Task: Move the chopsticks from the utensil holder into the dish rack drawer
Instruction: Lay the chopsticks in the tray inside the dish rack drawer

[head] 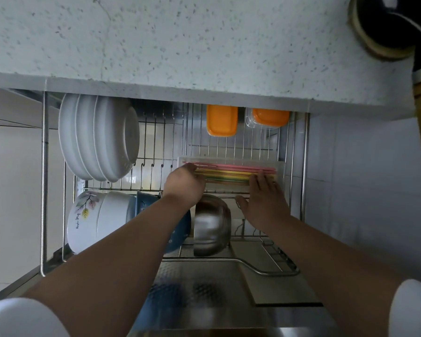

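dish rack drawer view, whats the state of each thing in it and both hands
dish rack drawer: pulled out under the counter
chopsticks: lying flat, side by side in the clear tray
clear tray: resting on the rack wires
white plates: standing on edge
steel bowl: on its side
orange-lidded containers: lids on
left hand: fingers on the chopstick ends
right hand: open, flat on the chopsticks

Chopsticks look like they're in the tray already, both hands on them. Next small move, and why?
Probably lift both hands clear. The coloured chopsticks already lie flat and parallel in the clear tray inside the pulled-out drawer rack; the left hand touches one end and the right hand rests flat on the other, so only releasing seems left.
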